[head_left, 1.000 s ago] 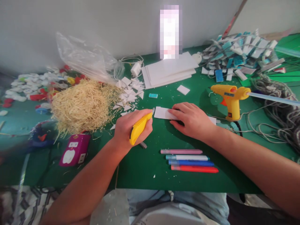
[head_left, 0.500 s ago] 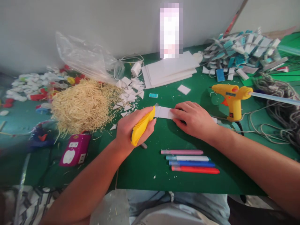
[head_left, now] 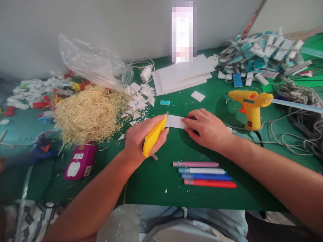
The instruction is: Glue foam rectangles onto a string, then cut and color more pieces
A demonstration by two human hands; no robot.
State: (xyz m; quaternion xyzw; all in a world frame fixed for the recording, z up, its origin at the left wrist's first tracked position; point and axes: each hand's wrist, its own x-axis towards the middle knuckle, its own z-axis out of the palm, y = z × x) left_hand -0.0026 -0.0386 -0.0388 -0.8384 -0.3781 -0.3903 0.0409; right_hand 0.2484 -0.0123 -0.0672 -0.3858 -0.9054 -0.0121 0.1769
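Note:
A yellow utility knife (head_left: pixel 154 136) is gripped in my left hand (head_left: pixel 136 137), my fingers wrapped round its ribbed handle. Its front end meets the left end of a white foam-board strip (head_left: pixel 175 121); the blade is hard to make out. On the strip's right part, the fingers of my right hand (head_left: pixel 205 126) press down and hold it to the green table. Small white triangular offcuts (head_left: pixel 140 99) lie just beyond my left hand. Below my right hand several markers (head_left: pixel 202 170) lie in a row.
A yellow glue gun (head_left: pixel 252 107) with its cord stands to the right. White boards (head_left: pixel 183 75) are stacked at the back, near a pile of grey and blue pieces (head_left: pixel 264 55). Straw-like shreds (head_left: pixel 88 112), a plastic bag (head_left: pixel 91 62) and a purple box with sockets (head_left: pixel 80 162) are on the left.
My right hand has shifted slightly left along the strip. My left hand and the knife stay nearly in place. A dark blur has appeared at the left edge.

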